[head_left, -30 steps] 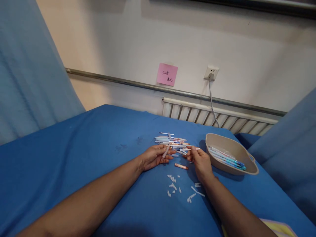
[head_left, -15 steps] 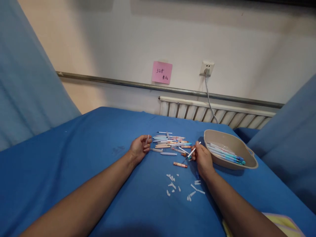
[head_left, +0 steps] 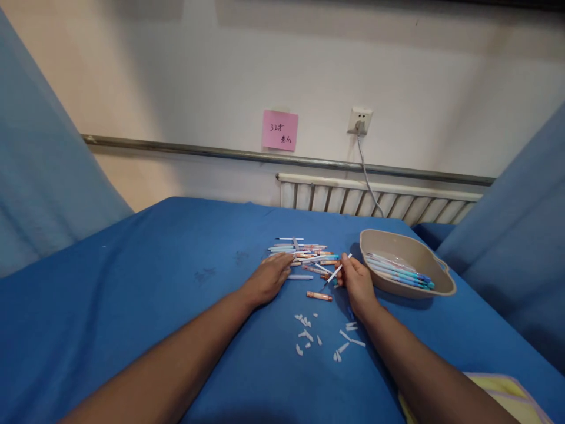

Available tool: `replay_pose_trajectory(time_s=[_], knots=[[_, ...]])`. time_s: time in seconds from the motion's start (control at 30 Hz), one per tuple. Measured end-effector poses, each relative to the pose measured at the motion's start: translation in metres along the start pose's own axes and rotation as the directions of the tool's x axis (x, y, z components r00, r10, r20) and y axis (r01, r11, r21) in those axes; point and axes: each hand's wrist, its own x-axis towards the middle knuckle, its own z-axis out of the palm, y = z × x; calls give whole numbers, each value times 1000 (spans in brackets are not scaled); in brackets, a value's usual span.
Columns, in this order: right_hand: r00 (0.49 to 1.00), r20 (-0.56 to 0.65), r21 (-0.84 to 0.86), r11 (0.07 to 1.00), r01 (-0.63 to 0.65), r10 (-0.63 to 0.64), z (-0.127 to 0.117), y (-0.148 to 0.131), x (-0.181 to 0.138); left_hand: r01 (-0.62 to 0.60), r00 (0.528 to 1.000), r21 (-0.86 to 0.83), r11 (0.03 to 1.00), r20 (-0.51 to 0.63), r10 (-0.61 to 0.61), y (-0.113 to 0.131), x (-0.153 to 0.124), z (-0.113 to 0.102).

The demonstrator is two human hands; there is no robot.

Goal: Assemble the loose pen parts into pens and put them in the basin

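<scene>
A loose pile of pen parts (head_left: 304,253), barrels and refills in white, orange and light blue, lies on the blue cloth. My left hand (head_left: 270,278) rests palm down at the pile's near left edge, fingers reaching onto it; whether they grip anything is hidden. My right hand (head_left: 355,282) pinches a thin white pen refill (head_left: 338,270) that slants up to the right. An orange pen barrel (head_left: 319,296) lies alone between my hands. Several small white caps (head_left: 324,339) are scattered in front of me.
A beige oval tray (head_left: 441,287) at the right holds several assembled light-blue pens (head_left: 399,275). The blue cloth (head_left: 154,282) covers the whole table. Behind it are a radiator (head_left: 366,202), a wall socket with a cable (head_left: 359,121) and a pink note (head_left: 279,130). A yellow item (head_left: 507,394) shows at the bottom right.
My left hand, curled up and held to the left half a second ago, has turned palm down and moved right onto the pile. My right hand keeps the white refill.
</scene>
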Motion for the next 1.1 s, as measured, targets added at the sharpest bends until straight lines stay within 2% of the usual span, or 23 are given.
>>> replay_pose_trajectory(time_s=[0.2,0.5,0.63,0.73,0.83,0.93,1.03,1.1], knots=[[1000,-4,9,1000,-19,19,0,-1,1,-2,997,-26,1000,81,4,2,-6,0],[1000,8,9,1000,-17,17,1,-5,0,-27,1000,-60,998,-1,27,15,-8,-6],[1000,12,5,1000,-2,2,0,-4,1,63,982,-163,985,-168,-91,9,-7,-6],[1000,14,-5,1000,9,-9,-1,0,2,150,928,-307,940,-283,-241,-1,-5,-5],[1000,26,-3,1000,17,-17,-2,2,3,191,887,-404,894,-318,-334,-7,-4,-6],[999,32,0,1000,18,-18,-2,2,4,189,912,-388,902,-272,-308,-6,-4,-6],[1000,15,-10,1000,15,-15,-1,2,5,121,968,-298,947,-175,-178,0,0,-1],[1000,12,-17,999,29,-28,0,3,6,69,990,-175,982,-113,-90,4,6,6]])
